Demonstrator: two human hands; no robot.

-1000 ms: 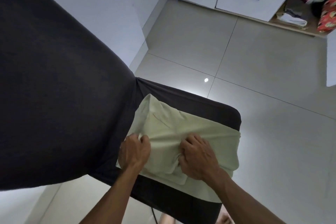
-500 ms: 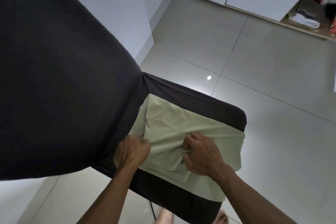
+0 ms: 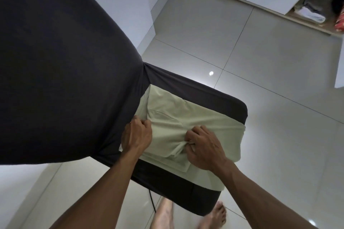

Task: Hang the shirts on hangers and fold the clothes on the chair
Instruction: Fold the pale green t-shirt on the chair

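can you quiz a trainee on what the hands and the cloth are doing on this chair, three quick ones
1. True or false: the pale green garment lies on the seat of the dark covered chair.
2. Which hand bunches a fold of the garment near its middle?
A. left hand
B. right hand
C. neither
3. Fill in: the left hand grips the garment's edge next to the chair's ____.

Key
1. True. It is spread on the seat, with one end hanging over the seat's edge.
2. B. The right hand has its fingers curled round a gathered fold.
3. Backrest. That hand sits where the seat meets the dark backrest.
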